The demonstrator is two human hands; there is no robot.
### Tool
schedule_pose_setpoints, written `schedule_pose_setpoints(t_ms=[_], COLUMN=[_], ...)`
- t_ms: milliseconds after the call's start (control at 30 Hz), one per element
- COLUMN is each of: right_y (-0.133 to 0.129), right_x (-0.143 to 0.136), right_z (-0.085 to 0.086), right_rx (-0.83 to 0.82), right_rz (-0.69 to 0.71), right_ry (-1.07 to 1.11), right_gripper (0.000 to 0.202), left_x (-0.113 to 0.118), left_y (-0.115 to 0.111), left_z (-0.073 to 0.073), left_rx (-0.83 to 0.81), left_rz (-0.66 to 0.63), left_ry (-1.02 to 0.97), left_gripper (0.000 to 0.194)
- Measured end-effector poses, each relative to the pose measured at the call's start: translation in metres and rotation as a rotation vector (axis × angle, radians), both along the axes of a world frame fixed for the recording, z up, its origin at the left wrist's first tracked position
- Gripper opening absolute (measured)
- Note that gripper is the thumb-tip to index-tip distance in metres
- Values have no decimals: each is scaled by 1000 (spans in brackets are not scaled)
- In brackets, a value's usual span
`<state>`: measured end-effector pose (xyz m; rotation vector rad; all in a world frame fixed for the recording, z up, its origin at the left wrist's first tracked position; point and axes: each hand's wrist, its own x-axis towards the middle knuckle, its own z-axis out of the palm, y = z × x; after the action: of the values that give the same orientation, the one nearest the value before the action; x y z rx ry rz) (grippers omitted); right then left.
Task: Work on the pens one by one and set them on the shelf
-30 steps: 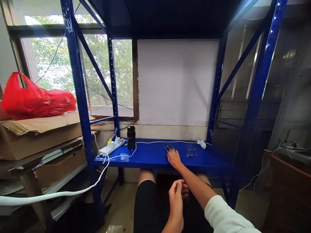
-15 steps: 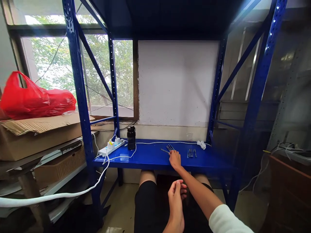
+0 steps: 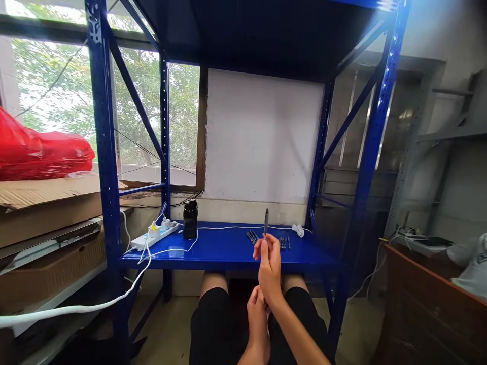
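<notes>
A slim pen (image 3: 266, 222) stands upright with its dark end up, gripped at its lower part by my right hand (image 3: 270, 263). The hand is raised in front of the blue shelf (image 3: 224, 251). My left hand (image 3: 258, 314) is below, beside my right wrist, its fingers curled together and partly hidden by the wrist; nothing shows in it. On the shelf a small group of pens (image 3: 251, 236) lies slanted, left of my right hand. A row of other pens (image 3: 284, 243) lies just right of it, partly covered by the hand.
A black bottle (image 3: 190, 220) and a white power strip (image 3: 155, 236) with cables stand at the shelf's left. A white cable bundle (image 3: 298, 230) lies at the back right. Blue uprights (image 3: 108, 177) frame both sides. A red bag (image 3: 45, 152) sits on cardboard (image 3: 49, 203) at left.
My right hand has lifted a pen off the shelf and drawn it back, now upright. My left hand has shifted lower and left, beside my right wrist. The view has turned right.
</notes>
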<state>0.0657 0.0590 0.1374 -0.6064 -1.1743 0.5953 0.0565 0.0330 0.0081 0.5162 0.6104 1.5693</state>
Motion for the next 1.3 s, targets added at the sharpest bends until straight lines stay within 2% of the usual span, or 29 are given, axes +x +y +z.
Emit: schedule_pose_setpoints(t_ms=[100,167,200,267,333,533,733,1000,1300], right_y=[-26,-33,-35,-36,-37,-31,-18,-16,-20], right_x=[6,13,17,23,29,42,49,47,50], right_z=[-44,-79,-94,-116,-126,-129,-138,-139,-136], right_rx=[-157,-261,-313,-386,-388,-414,-418,-397,-333], right_rz=[-26,-69,-36,22,49,51,88,107,122], right_ry=[32,39,42,50,51,19,-29,-56,-201], right_gripper=[40,41,43,45,50,57,62,63,60], left_x=[-4,-8,-9,-9,-8,-4,-6,-9,-14], left_y=[3,2,2,-1,-3,-8,0,6,14], left_z=[3,6,8,9,10,14,10,2,-6], left_rx=[31,12,-14,-74,-85,-7,-8,53,-16], left_rz=[-11,-47,-62,-68,-50,-35,23,64,150], left_ry=[-28,-35,-38,-45,-32,75,33,82,77], left_gripper=[43,43,45,49,50,47,38,55,28])
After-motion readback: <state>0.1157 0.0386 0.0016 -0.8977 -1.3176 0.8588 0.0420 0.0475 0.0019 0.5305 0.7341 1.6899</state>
